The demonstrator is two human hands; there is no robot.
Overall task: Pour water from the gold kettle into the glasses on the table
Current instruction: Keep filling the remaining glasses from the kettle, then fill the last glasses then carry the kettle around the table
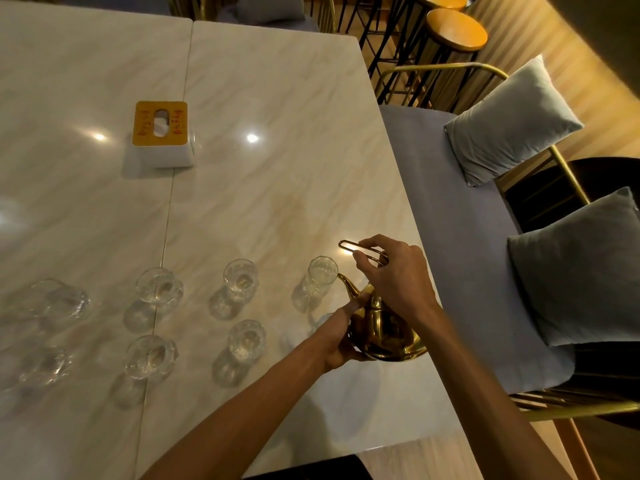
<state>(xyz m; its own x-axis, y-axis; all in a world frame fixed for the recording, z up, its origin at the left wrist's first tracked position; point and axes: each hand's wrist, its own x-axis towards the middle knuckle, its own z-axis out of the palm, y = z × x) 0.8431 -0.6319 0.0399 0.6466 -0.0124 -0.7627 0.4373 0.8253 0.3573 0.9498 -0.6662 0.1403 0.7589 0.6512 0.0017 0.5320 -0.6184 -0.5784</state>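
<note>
The gold kettle is tilted above the near right part of the marble surface, its curved spout pointing at the rim of the far-right glass. Whether water is leaving the spout cannot be told. The right hand pinches the kettle's thin wire handle between thumb and curled fingers, above the lid. The left hand cups the kettle's body from the left side, fingers wrapped against it, with 1 finger lying along the base of the spout.

7 clear glasses stand in 2 loose rows. In the far row, left of the far-right glass, are a second glass, a third and a blurred fourth near the left edge. In the near row are a glass just left of the left hand, another and a faint one at far left.

Well apart from them, farther back, sits a white tissue box with an orange top. Right of the surface runs a grey bench carrying 2 grey cushions, and round wooden stools stand beyond.
</note>
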